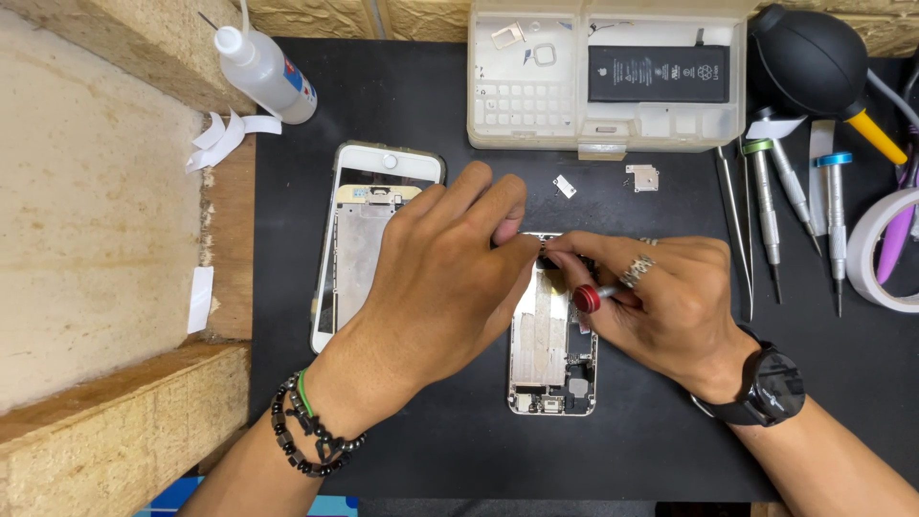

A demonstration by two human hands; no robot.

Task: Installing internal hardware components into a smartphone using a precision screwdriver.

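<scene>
Black matting [402, 105] covered the bench between rough pale blocks [86, 220]. A clear parts tray [536, 96] lay at the back, handy. On the mat lay the opened phone body [550, 354], its detached screen [359, 249] just beside it. The left hand [440, 278] pinched at the body's top edge, seemingly steadying it, while the right hand [661, 297] gripped a red-capped screwdriver [587, 299] angled toward that spot.

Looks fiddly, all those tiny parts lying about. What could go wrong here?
Three things, perhaps. The two small metal plates lie loose on the black mat, so a sleeve or wrist could flick them away. The red-capped screwdriver in the right hand might slip and scratch the open phone body. The left hand hovers close to the detached screen and might nudge it.
</scene>
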